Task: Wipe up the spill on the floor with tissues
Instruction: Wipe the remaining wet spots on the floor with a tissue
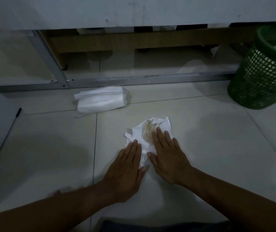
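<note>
Tissues: a white, crumpled bunch of tissues (148, 131) lies on the floor, near the middle of the view and a little to the right.
Stain: the tissues have a yellow-brown wet patch (149, 129) near the top, with thin streaks in it.
Shape: the bunch is wrinkled and folded over itself, with loose corners sticking out at the top right and at the left.
Floor: the floor (50, 148) is made of big pale tiles with thin dark lines between them.
Left hand: the left hand (125, 169) lies flat, palm down, on the near left edge of the tissues.
Left grip: released, with the fingers straight and close together; they press on the tissues and do not curl round them.
Right hand: the right hand (169, 158) lies flat, palm down, on the right part of the tissues, just beside the stain.
Right grip: released too, with the fingers straight and a bit spread; the thumb touches the tissue between the two hands.
Hands together: the two hands are just beside each other, with a strip of white tissue showing between them.
Tissue pack: a soft pack of clean white tissues (100, 100) lies on the floor farther away, near a metal rail (134, 79).
Bin: a green basket bin (263, 74) with holes in its side stands at the far right, with something white inside.
</note>
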